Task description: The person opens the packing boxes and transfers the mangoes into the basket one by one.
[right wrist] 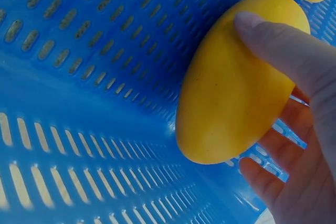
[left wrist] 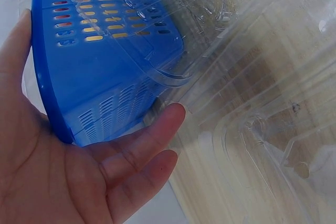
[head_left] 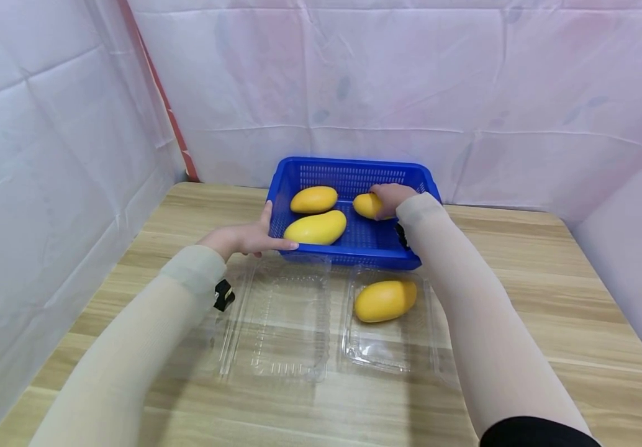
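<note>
Inside a blue plastic basket [head_left: 354, 259], my right hand [head_left: 395, 200] grips a yellow mango [right wrist: 236, 87], its thumb on top and the fingers round the far side. Two more mangoes, one rounder [head_left: 313, 200] and one longer [head_left: 316, 228], lie in the basket's left half. My left hand [head_left: 245, 238] rests against the basket's front left corner; in the left wrist view its fingers [left wrist: 139, 156] are fairly straight and hold nothing. Before the basket, another mango [head_left: 385, 301] sits in the right clear plastic container [head_left: 377, 354].
A second clear container [head_left: 287, 323] stands open on the wooden table [head_left: 528, 298], left of the one with the mango. Pale sheeting [head_left: 388, 74] hangs behind the basket and along both sides.
</note>
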